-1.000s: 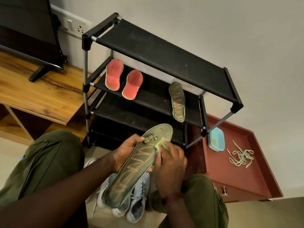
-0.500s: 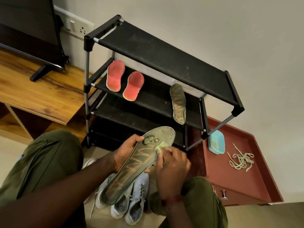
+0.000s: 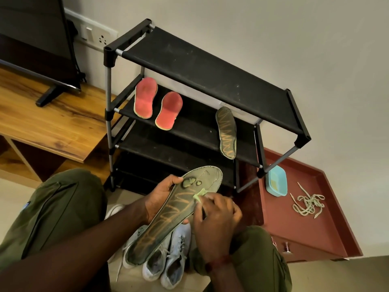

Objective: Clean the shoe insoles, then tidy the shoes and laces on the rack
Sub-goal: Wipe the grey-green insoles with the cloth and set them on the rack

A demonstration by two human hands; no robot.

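Observation:
My left hand [image 3: 161, 196] grips a long dark green insole [image 3: 168, 220] with orange zigzag marks, holding it by its left edge above the floor. My right hand [image 3: 217, 220] pinches a small pale green cloth [image 3: 200, 194] and presses it onto the insole's upper half. A matching green insole [image 3: 227, 132] lies on the second shelf of the black shoe rack [image 3: 202, 66], at the right. Two red insoles [image 3: 145, 98] [image 3: 169, 110] lie on the same shelf at the left. A pair of pale sneakers [image 3: 168, 260] sits on the floor under the held insole.
A dark red tray-like cabinet top [image 3: 328, 232] at the right carries a small blue tub [image 3: 276, 181] and a tangle of pale laces [image 3: 308, 204]. A wooden TV unit [image 3: 42, 125] with a television stands at the left. My knees in green trousers frame the work.
My right hand with the cloth has slid down from near the insole's toe towards its middle. The left hand keeps the same hold.

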